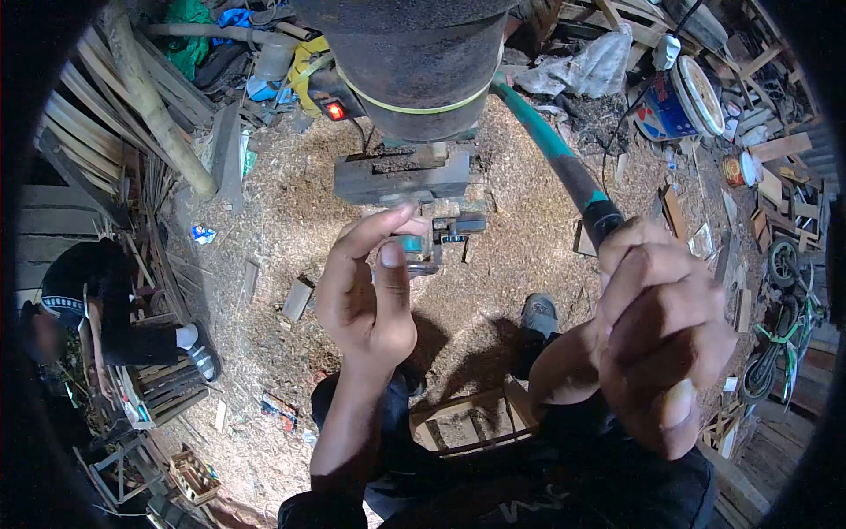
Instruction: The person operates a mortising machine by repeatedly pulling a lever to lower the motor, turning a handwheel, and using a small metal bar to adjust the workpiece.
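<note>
My right hand [661, 326] is closed in a fist around the dark end of a green-and-black lever handle [551, 137], which runs up to the machine. In front of me stands a big dark cylindrical machine head [414, 62] with a yellowish band. A red switch light [335, 111] glows at its left. Below it sits a dark metal block [401, 179] with a slot, and smaller metal parts nearer me. My left hand [366, 300] is raised just before those parts, fingers bent, thumb apart, with nothing visible in it. The fingertips partly cover the parts behind.
Wood shavings cover the ground [282, 189]. A wooden frame [476, 423] lies by my feet. At left, another person [97, 300] sits bent over. A paint bucket [679, 101] and a green bicycle [784, 335] are at right. Wooden poles [159, 106] lean at upper left.
</note>
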